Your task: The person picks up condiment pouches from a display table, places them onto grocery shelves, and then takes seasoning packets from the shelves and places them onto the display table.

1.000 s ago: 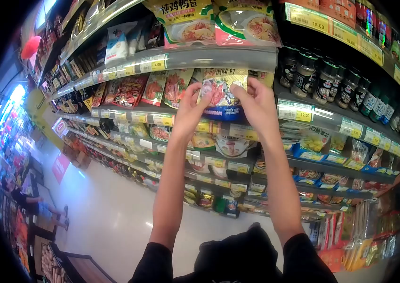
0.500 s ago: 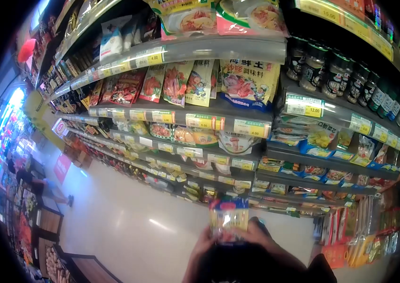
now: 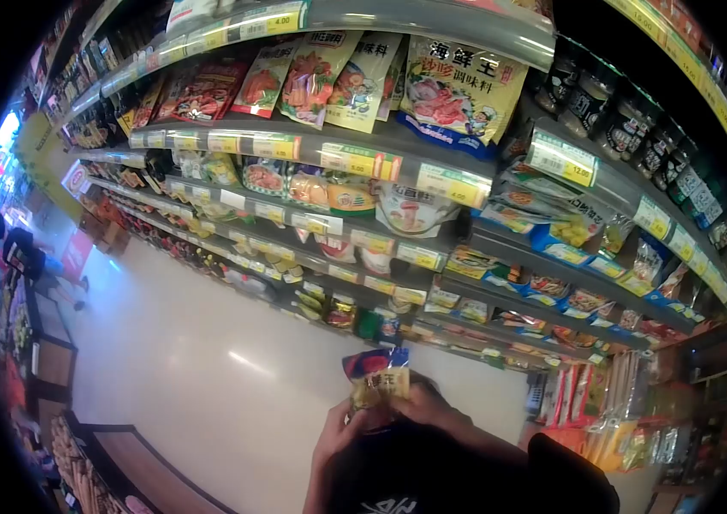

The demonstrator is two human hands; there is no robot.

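Note:
A yellow and blue seasoning packet (image 3: 379, 379) with a red patch is between my two hands at the lower middle of the head view, close to my dark shirt. My left hand (image 3: 341, 431) grips its lower left side. On its right side my right hand (image 3: 422, 406) is closed, fingers against the film. The lower part of the packet is hidden by my thumbs and fingers. A similar yellow and blue packet (image 3: 459, 96) stands on the shelf above.
Long curved shelves (image 3: 518, 34) with price tags cross the view, loaded with packets. Spice jars (image 3: 590, 101) line the right shelf. Red and yellow packs (image 3: 607, 403) hang at lower right. Across the pale floor (image 3: 201, 343), a person (image 3: 34, 261) is at far left, above wooden bins (image 3: 154, 467).
The packet and both hands have shifted left and slightly up in view, and the packet's top is tilted. The shelves appear higher and turned as the camera dipped.

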